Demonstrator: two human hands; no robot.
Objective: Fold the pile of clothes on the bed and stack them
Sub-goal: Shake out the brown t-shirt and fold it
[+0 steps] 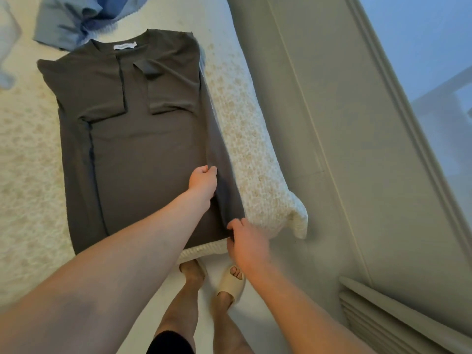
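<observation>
**Here, both hands work the right side of a dark shirt at the bed's near corner**

Here the dark grey shirt lies flat on the bed, collar toward the far side and hem at the near edge. Both sleeves are folded in across the chest, and the shirt's left side is already turned inward in a long straight fold. Its right side runs close along the bed's right edge, with only a narrow strip of patterned bedspread showing between cloth and edge.

The left hand reaches across the shirt and pinches the right side seam partway up, fingers curled round a ridge of fabric. The right hand grips the hem's right corner, just at the near right corner of the bed, thumb and fingers closed on the cloth.

A crumpled blue garment sits at the far side of the bed, touching the shirt's collar area. A pale cloth lies along the far left edge of the view, apart from the shirt.

To the shirt's left the bedspread lies open and bare across a wide stretch. Beyond the right edge the floor runs alongside the bed to a wall's skirting board. The person's feet stand below the near edge, the right one in a pale slipper.
</observation>
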